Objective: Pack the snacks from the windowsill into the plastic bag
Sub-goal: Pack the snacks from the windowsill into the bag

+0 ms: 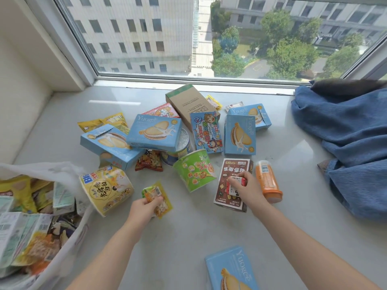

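Windowsill (167,237): snacks heaped at its centre, below the window.
Plastic bag (69,237): at 8 o'clock of the heap, packets inside.
Left hand (142,208): at 6 o'clock, pinching a small packet (159,197).
Right hand (247,189): at 4 o'clock, gripping a small pack (235,185) over a flat box (230,185).
Bottle (269,181): lying just right of that box.
Cloth (345,143): at 3 o'clock.
Lone box (230,268): nearest the viewer.

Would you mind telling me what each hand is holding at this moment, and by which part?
The left hand pinches a small yellow-green snack packet at its lower left edge. The right hand grips a small red-and-white packet around its middle.
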